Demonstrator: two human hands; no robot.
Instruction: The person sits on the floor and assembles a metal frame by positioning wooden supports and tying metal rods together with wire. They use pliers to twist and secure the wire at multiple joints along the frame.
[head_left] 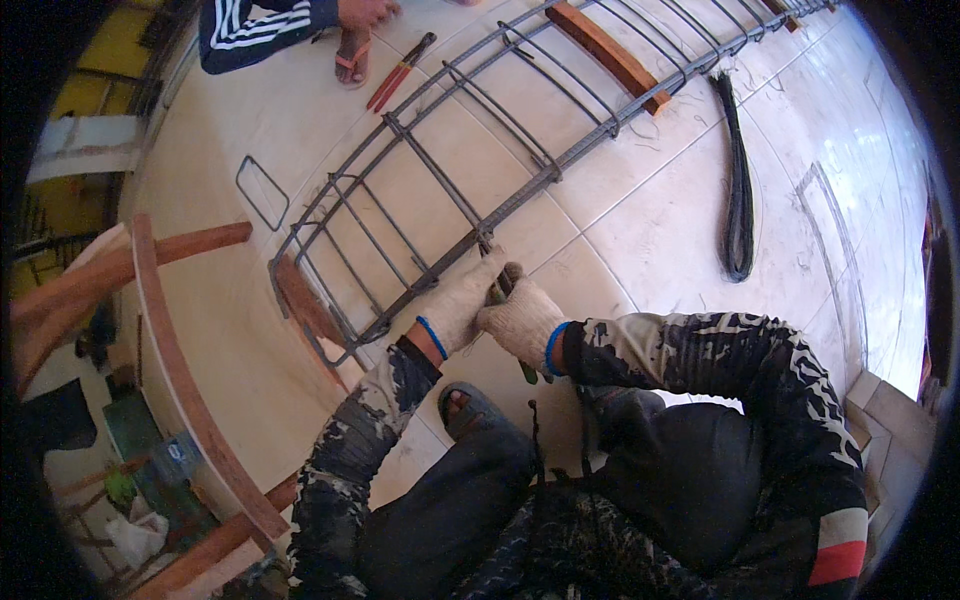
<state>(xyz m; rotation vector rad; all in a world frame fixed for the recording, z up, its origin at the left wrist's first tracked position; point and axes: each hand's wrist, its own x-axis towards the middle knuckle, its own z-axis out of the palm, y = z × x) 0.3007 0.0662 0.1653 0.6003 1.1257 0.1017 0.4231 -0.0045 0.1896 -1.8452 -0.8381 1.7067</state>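
Note:
A long cage of steel reinforcing bars (515, 203) lies slantwise across the tiled floor, with rectangular stirrups along it. My right hand (525, 318), in a pale knit glove, is closed around pliers (528, 372) whose green handle ends stick out below the palm. The tool's head meets the cage's near bar at a stirrup crossing. My left hand (458, 305), gloved too, presses beside the right one just under that bar. Its fingers are bent together at the joint, and what they pinch is hidden.
Wooden blocks (610, 57) support the cage. A bundle of dark tie wire (738, 190) lies to the right. Beyond the cage are red-handled cutters (400, 75) and another person's hand (365, 12). A loose stirrup (256, 206) and a wooden frame (175, 330) are at left.

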